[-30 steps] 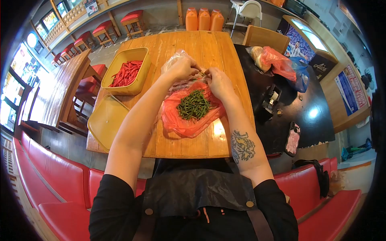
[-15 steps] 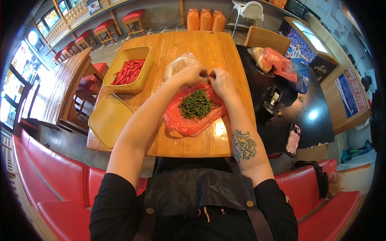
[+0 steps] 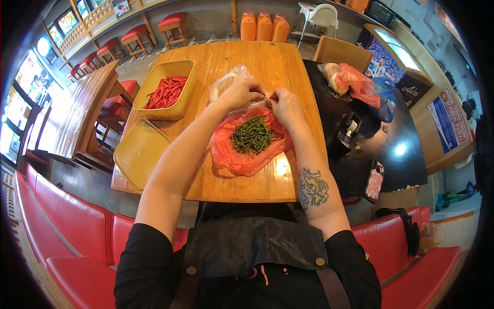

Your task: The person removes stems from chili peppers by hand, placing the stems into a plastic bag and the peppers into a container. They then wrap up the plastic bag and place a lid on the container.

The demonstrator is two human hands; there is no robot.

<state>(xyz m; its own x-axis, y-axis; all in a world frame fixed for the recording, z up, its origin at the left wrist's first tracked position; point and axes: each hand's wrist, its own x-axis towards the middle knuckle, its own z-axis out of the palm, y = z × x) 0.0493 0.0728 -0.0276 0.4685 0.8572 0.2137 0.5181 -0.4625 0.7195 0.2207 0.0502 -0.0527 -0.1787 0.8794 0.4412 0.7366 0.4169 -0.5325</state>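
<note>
My left hand (image 3: 248, 93) and my right hand (image 3: 282, 102) meet over the far side of a spread-out red plastic bag (image 3: 239, 166). Both have their fingertips pinched close together, and the small thing between them is too unclear to name. A heap of short, thin green stalks (image 3: 252, 135) lies on the red bag, just below the hands. Behind my left hand is a clear plastic bag (image 3: 224, 82), partly hidden by that hand. To the left, a yellow tub (image 3: 177, 110) holds many red chillies (image 3: 167, 92).
A yellow lid (image 3: 139, 152) lies at the left of the wooden table (image 3: 247, 193). On the black table (image 3: 406, 170) at right are a phone (image 3: 374, 180), a black tape dispenser (image 3: 347, 131) and filled plastic bags (image 3: 357, 82). Orange jugs (image 3: 263, 27) stand beyond the far edge.
The fingertips of my two hands have drawn slightly apart. The dark bit seen between them earlier no longer shows. The tub, stalks and bags stay in place.
</note>
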